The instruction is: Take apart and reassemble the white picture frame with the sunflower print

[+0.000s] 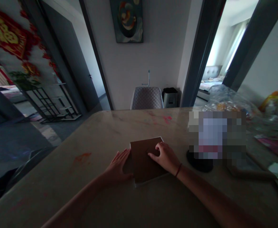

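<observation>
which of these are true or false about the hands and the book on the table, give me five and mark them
1. The right hand rests on top of the brown book. True.
2. The left hand lies on top of the book too. False: it lies on the table against the book's left edge.
3. The dark band is on the left wrist. False: the dark band is on the right wrist.
4. A red smear marks the table to the left of the book. True.
5. A quilted chair stands beyond the far edge of the table. True.
</observation>
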{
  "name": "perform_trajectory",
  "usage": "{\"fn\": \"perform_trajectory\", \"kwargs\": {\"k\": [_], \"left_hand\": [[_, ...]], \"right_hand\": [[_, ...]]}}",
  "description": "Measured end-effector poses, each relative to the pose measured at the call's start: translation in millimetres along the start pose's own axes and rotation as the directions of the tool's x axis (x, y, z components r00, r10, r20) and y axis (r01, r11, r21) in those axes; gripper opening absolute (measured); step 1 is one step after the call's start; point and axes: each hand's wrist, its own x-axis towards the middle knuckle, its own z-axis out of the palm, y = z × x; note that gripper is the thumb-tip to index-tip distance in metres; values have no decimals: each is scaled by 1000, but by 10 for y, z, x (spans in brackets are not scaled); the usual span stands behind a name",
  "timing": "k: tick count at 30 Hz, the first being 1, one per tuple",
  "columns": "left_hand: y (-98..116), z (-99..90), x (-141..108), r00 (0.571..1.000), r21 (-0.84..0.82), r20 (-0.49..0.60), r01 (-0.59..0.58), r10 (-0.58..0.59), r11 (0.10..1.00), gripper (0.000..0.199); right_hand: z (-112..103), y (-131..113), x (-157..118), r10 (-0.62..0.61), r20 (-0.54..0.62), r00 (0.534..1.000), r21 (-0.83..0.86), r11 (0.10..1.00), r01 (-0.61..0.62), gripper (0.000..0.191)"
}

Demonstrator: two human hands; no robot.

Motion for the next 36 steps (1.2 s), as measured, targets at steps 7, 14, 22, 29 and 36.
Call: {"fn": "perform_trajectory", "kwargs": {"k": [7, 14, 22, 29, 36], "left_hand": [[-33, 31, 0, 1000, 30, 3, -21, 21, 999, 103], [-70, 62, -5, 999, 31, -11, -46, 46, 998, 100], [51, 11, 18, 1000, 18, -4, 17, -17, 1000, 92], [94, -27, 21, 999, -57, -13, 35, -36, 998, 85], [-39, -151, 87, 999, -513, -6, 24, -32, 858, 50]], "right_hand": [[-44, -21, 16, -9, 40, 999, -26, 1000, 10, 24], [-76, -43, 29, 13, 49, 999, -31, 999, -11, 25], [-54, -153, 1, 15, 67, 998, -8, 1000, -15, 24], [-12, -200, 1, 29, 76, 997, -21, 999, -28, 24], [-63, -214, 8, 50, 85, 995, -8, 999, -50, 31]]}}
